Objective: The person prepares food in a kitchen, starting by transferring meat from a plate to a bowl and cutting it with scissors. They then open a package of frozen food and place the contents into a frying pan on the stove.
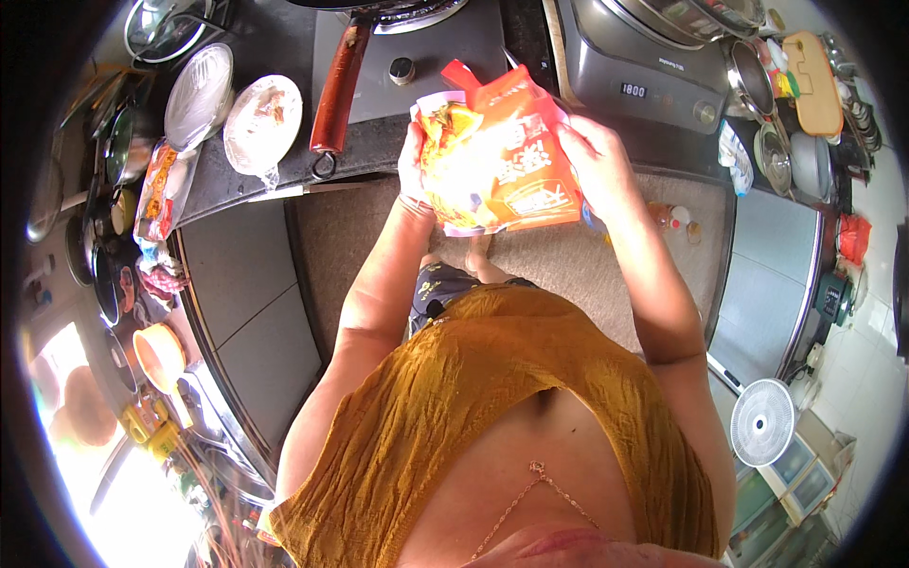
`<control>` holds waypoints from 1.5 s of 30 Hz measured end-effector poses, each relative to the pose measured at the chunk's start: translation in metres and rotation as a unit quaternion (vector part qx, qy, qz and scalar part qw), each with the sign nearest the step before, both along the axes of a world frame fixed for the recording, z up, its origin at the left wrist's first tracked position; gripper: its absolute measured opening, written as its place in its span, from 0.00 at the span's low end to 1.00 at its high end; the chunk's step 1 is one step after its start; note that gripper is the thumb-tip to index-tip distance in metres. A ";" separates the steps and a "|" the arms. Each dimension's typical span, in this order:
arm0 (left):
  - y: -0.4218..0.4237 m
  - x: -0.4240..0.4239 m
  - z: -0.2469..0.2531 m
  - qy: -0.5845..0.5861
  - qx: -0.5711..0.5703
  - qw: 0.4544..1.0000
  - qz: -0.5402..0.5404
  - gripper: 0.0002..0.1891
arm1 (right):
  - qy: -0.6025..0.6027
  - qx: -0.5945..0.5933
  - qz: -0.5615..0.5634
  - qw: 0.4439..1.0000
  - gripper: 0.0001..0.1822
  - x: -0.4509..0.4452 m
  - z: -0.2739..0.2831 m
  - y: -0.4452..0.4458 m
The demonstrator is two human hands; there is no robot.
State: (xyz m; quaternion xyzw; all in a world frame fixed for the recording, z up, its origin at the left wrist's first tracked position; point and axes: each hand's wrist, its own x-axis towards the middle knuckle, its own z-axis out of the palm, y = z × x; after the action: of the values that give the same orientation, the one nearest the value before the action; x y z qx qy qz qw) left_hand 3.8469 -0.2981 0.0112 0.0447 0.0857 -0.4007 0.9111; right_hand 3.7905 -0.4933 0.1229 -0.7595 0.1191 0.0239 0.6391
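A red and orange plastic food pouch (pixel 508 160) with printed writing and a food picture is held up before me, over the counter's front edge. My left hand (pixel 410 162) grips its left edge. On the right side, my right hand (pixel 596 160) pinches the pouch with the thumb in front. A red strip (pixel 460 74) sticks up at the pouch's top left. A pointed metal tip (pixel 509 57) shows above the pouch, and a blue piece (pixel 591 217) shows under my right hand; I cannot tell whether they belong together. Bright glare washes out the pouch's middle.
A pan with a wooden handle (pixel 342 89) sits on the gas hob (pixel 440 53). Left of it are a film-covered white plate (pixel 263 124) and a film-covered dish (pixel 199 96). An induction cooker (pixel 639 78) stands at right. Bottles (pixel 675 219) stand on the floor.
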 end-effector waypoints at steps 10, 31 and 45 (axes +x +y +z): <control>-0.013 -0.046 0.015 -0.126 -0.017 0.992 -0.014 0.48 | -0.055 -0.168 0.131 0.975 0.09 0.007 0.039 -0.009; 0.006 -0.024 0.006 -0.103 0.064 0.993 0.014 0.42 | -0.312 -0.395 0.214 0.837 0.20 -0.072 0.133 0.026; -0.003 -0.045 0.020 -0.195 0.045 0.977 -0.072 0.40 | -0.256 -0.347 0.207 0.878 0.16 -0.064 0.135 0.038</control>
State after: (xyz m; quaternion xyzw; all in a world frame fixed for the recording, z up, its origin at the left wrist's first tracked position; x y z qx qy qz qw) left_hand 3.8015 -0.3010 0.0316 0.1688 -0.0787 -0.4447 0.8761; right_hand 3.7266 -0.4553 0.2578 -0.9196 -0.2077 -0.0826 0.3230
